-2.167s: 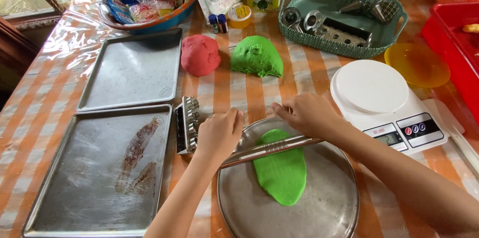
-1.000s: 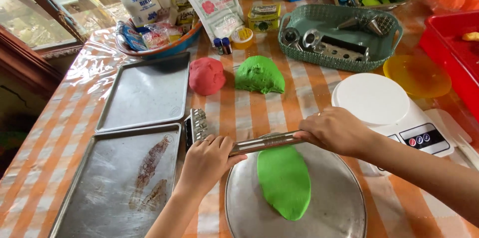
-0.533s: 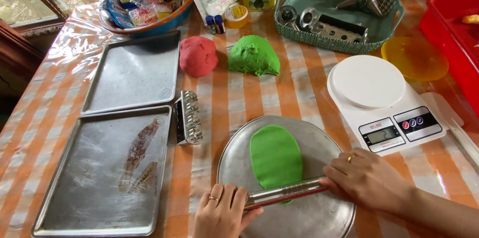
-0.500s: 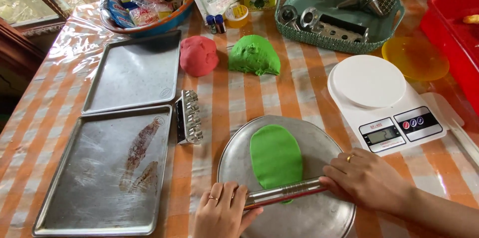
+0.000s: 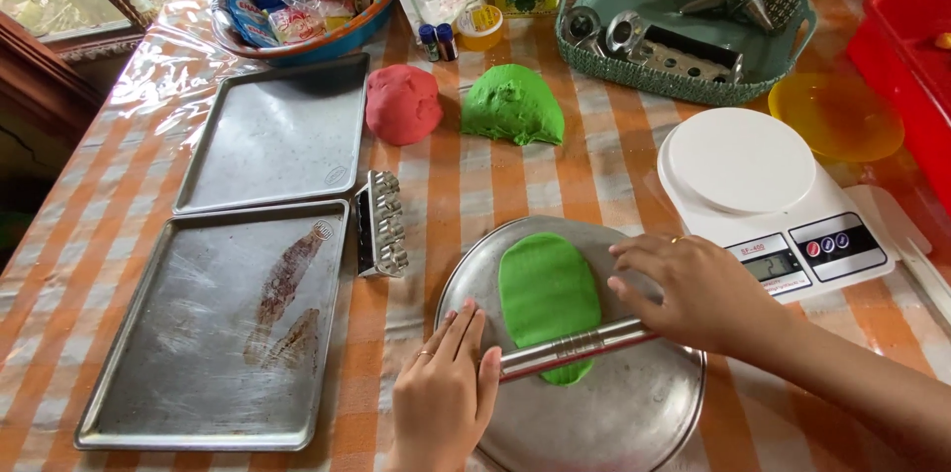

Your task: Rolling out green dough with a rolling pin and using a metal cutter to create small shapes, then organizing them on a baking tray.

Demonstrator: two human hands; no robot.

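Fingers of both hands lie flat and extended on a metal rolling pin (image 5: 580, 345), pressing down on it rather than wrapping it. Left hand (image 5: 443, 398) bears on the pin's left end at 6 o'clock of the view; right hand (image 5: 698, 294) covers its right end at 4 o'clock, a ring on one finger.

Rolling pin: slim, smooth, shiny cylinder, lying slightly tilted across the near end of a flattened green dough sheet (image 5: 548, 294). Sheet is oval, matt, even in surface, resting on a round metal tray (image 5: 614, 422) with a dull, scuffed face.

Containers: teal woven-pattern plastic basket (image 5: 684, 81) at 1 o'clock holds several metal moulds and cone-shaped pieces. Blue bowl (image 5: 307, 41) at 11 o'clock holds packets and sachets. Red plastic tub (image 5: 906, 66) at 2 o'clock, contents unclear.

Other items: two rectangular metal baking trays, the far one (image 5: 277, 135) clean, the near one (image 5: 213, 328) smeared with a brownish residue. Ridged metal cutter (image 5: 380, 224) lies between near tray and round tray. Red dough lump (image 5: 402, 104) and green dough lump (image 5: 512, 104), both rough and rounded, sit near each other at 12 o'clock. White digital scale (image 5: 763, 190) stands at 3 o'clock. Tabletop carries an orange checked cloth (image 5: 594, 165) under clear plastic
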